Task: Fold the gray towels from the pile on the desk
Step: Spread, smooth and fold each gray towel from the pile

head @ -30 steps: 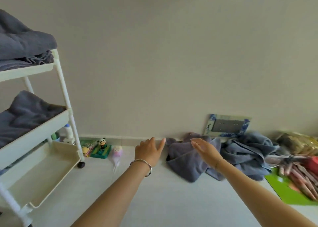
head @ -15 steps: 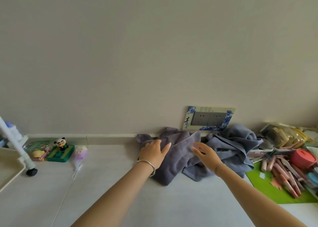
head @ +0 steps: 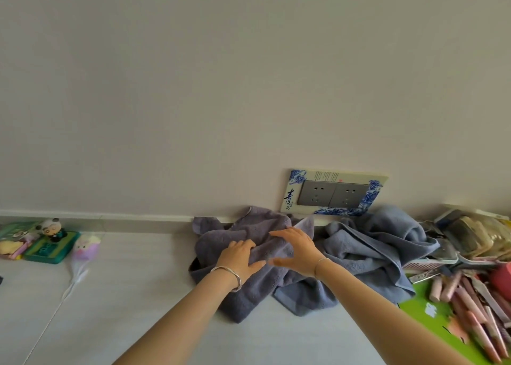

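Note:
A pile of crumpled gray towels lies on the white desk (head: 138,295) against the wall. The nearer, purplish gray towel (head: 249,234) sits at the pile's left; a bluer gray towel (head: 367,243) is bunched to its right. My left hand (head: 239,259) rests on the purplish towel, its fingers curled into the cloth. My right hand (head: 297,247) hovers just over the same towel, fingers spread and thumb out, holding nothing. Both wrists wear a thin silver bangle.
A wall socket plate (head: 334,193) with blue-and-white trim sits behind the pile. At the left stand a panda figurine on a green tray (head: 51,243) and a small purple toy with a white cord (head: 84,250). Pink pens, a green mat (head: 423,309) and clutter fill the right.
The view has swung right; the white cart has left the frame. Both hands reached forward onto the pile, and my left hand's fingers have curled into the purplish towel.

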Demonstrator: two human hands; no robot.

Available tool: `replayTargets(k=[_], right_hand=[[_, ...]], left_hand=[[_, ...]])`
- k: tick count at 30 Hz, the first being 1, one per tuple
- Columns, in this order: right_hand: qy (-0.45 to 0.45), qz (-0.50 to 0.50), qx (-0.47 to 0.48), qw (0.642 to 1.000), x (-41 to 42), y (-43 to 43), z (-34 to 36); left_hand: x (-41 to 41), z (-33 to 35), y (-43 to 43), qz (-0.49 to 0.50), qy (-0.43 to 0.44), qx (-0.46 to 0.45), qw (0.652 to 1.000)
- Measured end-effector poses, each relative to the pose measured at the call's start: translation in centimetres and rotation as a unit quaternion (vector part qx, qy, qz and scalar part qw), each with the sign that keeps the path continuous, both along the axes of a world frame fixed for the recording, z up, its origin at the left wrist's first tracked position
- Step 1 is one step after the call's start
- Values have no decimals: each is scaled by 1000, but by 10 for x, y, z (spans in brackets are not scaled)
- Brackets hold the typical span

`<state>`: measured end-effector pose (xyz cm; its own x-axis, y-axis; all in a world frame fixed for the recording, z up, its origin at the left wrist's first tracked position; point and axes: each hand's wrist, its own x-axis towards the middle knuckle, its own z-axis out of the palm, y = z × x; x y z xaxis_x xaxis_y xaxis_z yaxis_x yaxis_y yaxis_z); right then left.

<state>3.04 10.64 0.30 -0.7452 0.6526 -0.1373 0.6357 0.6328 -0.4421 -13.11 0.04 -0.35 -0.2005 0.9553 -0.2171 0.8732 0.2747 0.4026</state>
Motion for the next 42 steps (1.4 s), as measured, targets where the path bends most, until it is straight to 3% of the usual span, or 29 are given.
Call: replayTargets(k=[5, 8, 12, 17, 19, 23, 28, 35, 42], right_hand=[[-38, 70, 73, 994, -11, 0, 1], [-39, 60, -48, 996, -9, -5, 15], [-37, 36, -159, 986, -2, -16, 62], [104, -5, -212, 972, 9, -29, 127], [167, -26, -217, 962, 16, -43, 162], [258, -46, -161, 951, 27, -69, 226], [359, -55, -101, 926, 28, -104, 292], [376, 11, -38, 926, 38, -176, 382], [434, 64, -15, 898, 44, -236, 450]], left_hand=[[-12, 5, -2, -44, -151, 68, 985], [-23, 19, -7, -48, -206, 117, 970], [-35, 34, -19, -60, -168, 55, 982], [-38, 64, -46, -70, -171, -54, 981], [-44, 81, -62, -56, -204, -7, 977], [-49, 143, -84, -27, -289, 174, 941], [-53, 239, -112, -32, -302, 336, 892], [-63, 352, -177, -105, -215, 422, 875], [-60, 424, -233, -133, -167, 484, 849]])
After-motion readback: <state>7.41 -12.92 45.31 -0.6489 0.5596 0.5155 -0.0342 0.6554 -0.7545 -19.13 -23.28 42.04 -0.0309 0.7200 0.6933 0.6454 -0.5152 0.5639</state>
